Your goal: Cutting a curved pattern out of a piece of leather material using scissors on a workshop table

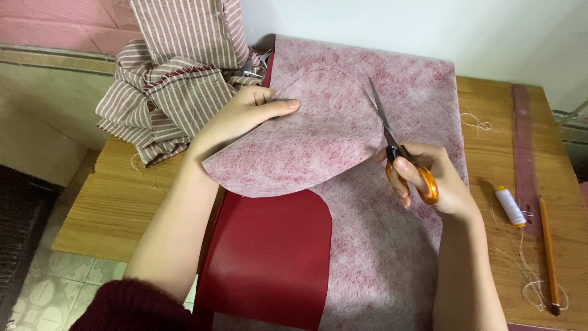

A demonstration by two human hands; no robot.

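Note:
My right hand (432, 178) grips orange-handled scissors (392, 144), blades pointing away and up along a curved cut line in a pinkish-white fuzzy interfacing sheet (380, 245). My left hand (245, 116) pinches and lifts the partly cut rounded flap (294, 153) of that sheet, thumb on top. Beneath the lifted flap a dark red sheet (269, 257) shows, lying on the wooden table (116, 196).
A heap of striped brown-and-white fabric (177, 73) sits at the table's back left. On the right lie a white thread spool (509, 206), a pencil (549, 251), a long reddish ruler (524, 147) and loose threads. White wall behind; tiled floor at left.

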